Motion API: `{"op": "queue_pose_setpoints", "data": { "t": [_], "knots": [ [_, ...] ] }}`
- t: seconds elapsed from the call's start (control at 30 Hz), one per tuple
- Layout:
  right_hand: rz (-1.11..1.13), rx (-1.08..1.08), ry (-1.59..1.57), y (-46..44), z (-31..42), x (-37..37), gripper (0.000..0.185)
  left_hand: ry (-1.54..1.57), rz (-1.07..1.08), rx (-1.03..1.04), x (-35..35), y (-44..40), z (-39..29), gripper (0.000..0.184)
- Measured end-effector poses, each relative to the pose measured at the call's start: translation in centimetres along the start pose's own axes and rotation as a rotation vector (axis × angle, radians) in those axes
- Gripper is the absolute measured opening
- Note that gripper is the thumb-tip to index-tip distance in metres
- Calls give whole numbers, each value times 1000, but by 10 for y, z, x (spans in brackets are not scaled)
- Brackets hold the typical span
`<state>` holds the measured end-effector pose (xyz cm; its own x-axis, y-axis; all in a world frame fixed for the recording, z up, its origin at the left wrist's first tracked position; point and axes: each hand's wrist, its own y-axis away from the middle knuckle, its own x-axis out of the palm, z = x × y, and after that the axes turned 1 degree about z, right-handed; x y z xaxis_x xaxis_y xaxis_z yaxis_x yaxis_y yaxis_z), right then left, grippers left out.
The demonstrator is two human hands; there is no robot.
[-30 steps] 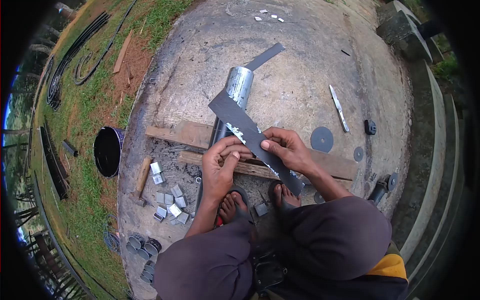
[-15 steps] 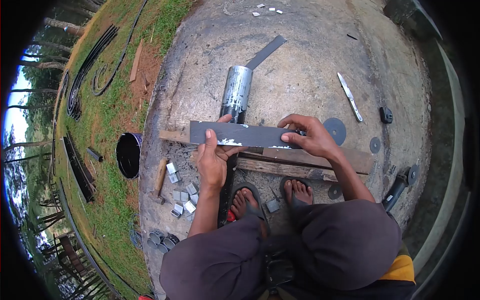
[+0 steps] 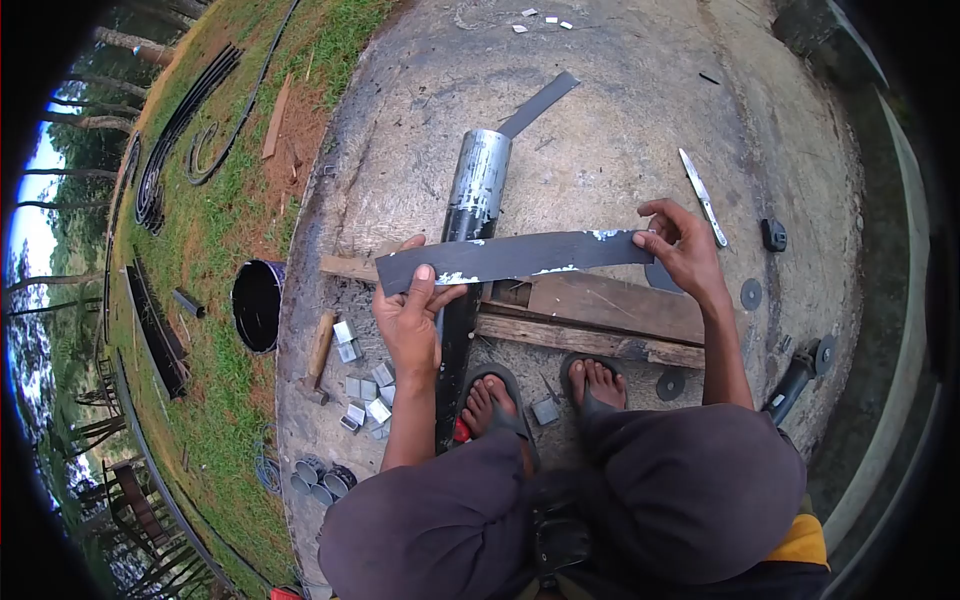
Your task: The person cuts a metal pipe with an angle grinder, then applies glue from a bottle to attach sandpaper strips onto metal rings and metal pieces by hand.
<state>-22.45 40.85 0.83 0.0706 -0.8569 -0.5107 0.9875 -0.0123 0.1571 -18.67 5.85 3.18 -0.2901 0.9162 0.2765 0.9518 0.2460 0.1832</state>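
A long, dark grey flat strip [image 3: 520, 258] with flaked white patches along its edges stretches between my two hands. Near its left end, my left hand [image 3: 408, 315] grips it, thumb on top and fingers underneath. The right end is pinched between thumb and fingers of my right hand [image 3: 685, 255]. Below the strip lies a black pipe [image 3: 460, 345] whose far end is bare silvery metal; the strip crosses over it and hides part of it. Beyond the pipe's far end, another dark strip [image 3: 540, 103] rests on the concrete.
Wooden planks [image 3: 600, 338] lie under the pipe. A hammer [image 3: 320, 355] and several small metal blocks [image 3: 370, 395] are at left, by a black bucket [image 3: 258, 305]. To the right are a knife [image 3: 703, 195], a tape measure [image 3: 773, 235], cutting discs [image 3: 670, 384] and an angle grinder [image 3: 795, 380].
My right hand has moved right, and more of the strip's length now shows between my hands. The strip's right end has risen. My left hand has shifted slightly left.
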Motion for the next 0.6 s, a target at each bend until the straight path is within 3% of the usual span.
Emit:
{"op": "queue_pose_setpoints", "data": {
  "t": [0.07,0.17,0.2,0.3,0.4,0.6],
  "knots": [
    [-117,8,-80,-4,-15,3,43,36,-38,-7,-10,-4,-2,46],
    [-285,-153,-26,5,-5,28,56,45,-34,-33,-3,-1,-1,48],
    [-235,-223,3,11,1,38,68,50,-6,-53,3,2,3,48],
    [-106,-538,142,32,36,66,74,96,106,-152,26,17,19,47],
    [117,-587,51,39,48,83,76,105,232,-224,39,30,32,41],
    [261,-503,372,35,45,45,67,2,292,-180,32,42,39,34]
  ]
}}
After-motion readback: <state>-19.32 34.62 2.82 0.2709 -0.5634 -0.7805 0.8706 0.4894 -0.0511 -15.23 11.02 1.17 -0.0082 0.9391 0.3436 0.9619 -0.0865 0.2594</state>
